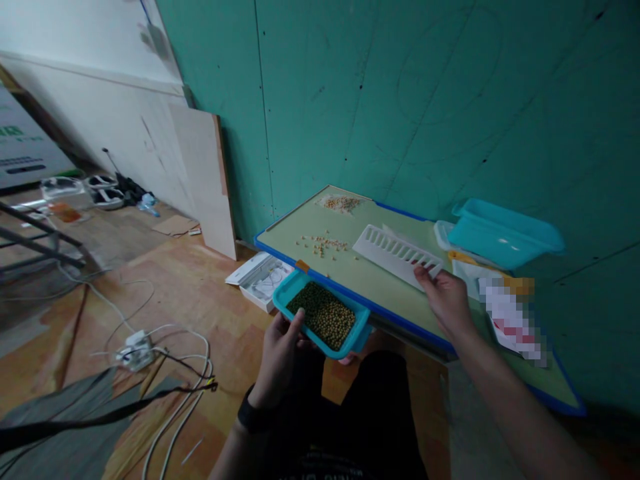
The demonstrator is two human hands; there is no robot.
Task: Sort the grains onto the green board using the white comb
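My left hand grips the near rim of a blue tray filled with green beans, holding it just below the table's front edge. My right hand pinches the near end of a white slotted sieve tray that lies flat on the green table. Loose yellow beans are scattered on the tabletop left of the sieve, and a small pile of beans sits at the far corner.
A blue lidded container and a clear lid stand at the table's back right, with a blurred packet beside them. A white box lies on the floor left of the table. Cables and a power strip cross the wooden floor.
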